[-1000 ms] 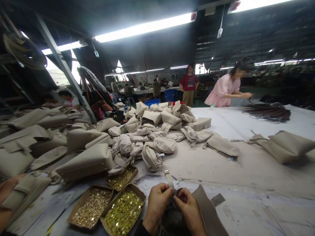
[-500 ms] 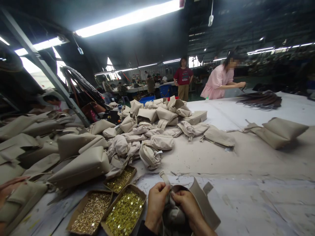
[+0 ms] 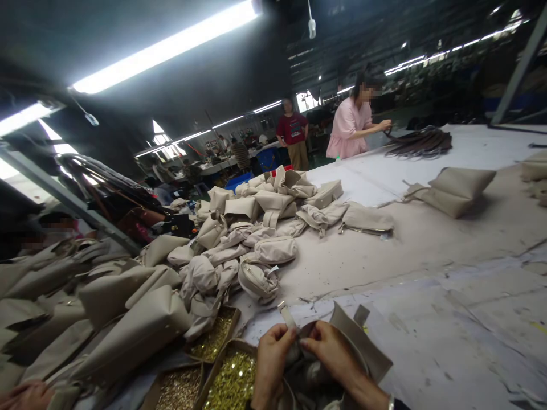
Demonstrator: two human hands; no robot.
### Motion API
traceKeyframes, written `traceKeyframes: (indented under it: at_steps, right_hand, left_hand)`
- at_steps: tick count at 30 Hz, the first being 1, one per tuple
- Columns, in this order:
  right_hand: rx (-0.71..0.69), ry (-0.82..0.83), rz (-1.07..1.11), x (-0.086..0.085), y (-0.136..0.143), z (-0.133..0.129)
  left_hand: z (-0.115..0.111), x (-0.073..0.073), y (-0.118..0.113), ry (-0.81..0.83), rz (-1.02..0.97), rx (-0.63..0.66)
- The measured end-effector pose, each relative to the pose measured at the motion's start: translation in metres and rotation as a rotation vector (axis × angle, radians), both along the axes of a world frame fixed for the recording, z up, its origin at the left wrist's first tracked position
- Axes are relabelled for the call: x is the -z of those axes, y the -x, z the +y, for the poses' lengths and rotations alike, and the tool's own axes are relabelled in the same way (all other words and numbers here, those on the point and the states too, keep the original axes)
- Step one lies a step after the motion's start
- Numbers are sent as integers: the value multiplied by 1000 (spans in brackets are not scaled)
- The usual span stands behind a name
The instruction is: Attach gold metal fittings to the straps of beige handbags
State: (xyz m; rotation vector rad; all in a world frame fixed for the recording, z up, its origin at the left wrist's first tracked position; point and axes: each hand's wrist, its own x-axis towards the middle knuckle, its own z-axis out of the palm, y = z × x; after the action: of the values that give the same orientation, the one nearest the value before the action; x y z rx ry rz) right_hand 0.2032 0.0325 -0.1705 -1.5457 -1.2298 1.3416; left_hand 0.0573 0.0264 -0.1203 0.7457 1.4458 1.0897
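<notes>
A beige bag (image 3: 363,347) with its opening upward is at the bottom centre, between and below my hands. My left hand (image 3: 273,353) pinches a narrow strap (image 3: 285,313) that ends in a metal buckle, close to the bag's edge. With thumb and fingers closed, my right hand (image 3: 331,350) grips the bag's rim just right of the left fingertips. Whatever small piece lies between the fingertips is hidden. Left of my hands, a box (image 3: 233,373) holds yellow metal pieces, and a box (image 3: 179,390) beside it holds copper-coloured ones.
A third box (image 3: 216,336) of metal pieces sits behind. Beige bags (image 3: 123,336) pile up at left, and pouches (image 3: 276,249) lie mid-table. Another person's hand (image 3: 28,396) shows at bottom left. A person in pink (image 3: 351,128) stands by dark straps (image 3: 421,142).
The view has tilted and turned right, so the scene sits further left. My hands keep their grip on the bag and strap; the right hand has shifted slightly.
</notes>
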Motion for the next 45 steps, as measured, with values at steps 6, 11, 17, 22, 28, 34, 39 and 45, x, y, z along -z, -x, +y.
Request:
traceKeyframes:
  at_steps: [6, 11, 17, 22, 28, 34, 39, 45]
  right_hand:
    - [-137, -354, -393, -30, -8, -12]
    - [-152, -235, -329, -28, -15, -6]
    - [-132, -132, -291, -13, -14, -5]
    - [-114, -40, -273, -11, -5, -5]
    - [-153, -268, -460, -24, -2, -7]
    - [-150, -232, -258, -15, -9, -5]
    - [-188, -334, -288, -26, -11, -8]
    - [-238, -549, -387, -52, -12, 2]
  left_hand:
    - [-2, 6, -1, 6, -7, 9]
    - [-3, 9, -13, -51, 17, -27]
    - [-5, 5, -16, -25, -26, -48]
    - [-7, 9, -12, -45, -73, -24]
    - [-10, 3, -13, -79, -3, 75]
    - [-13, -6, -17, -135, 143, 88]
    - [-10, -7, -15, -127, 188, 65]
    - [-8, -6, -1, -92, 111, 84]
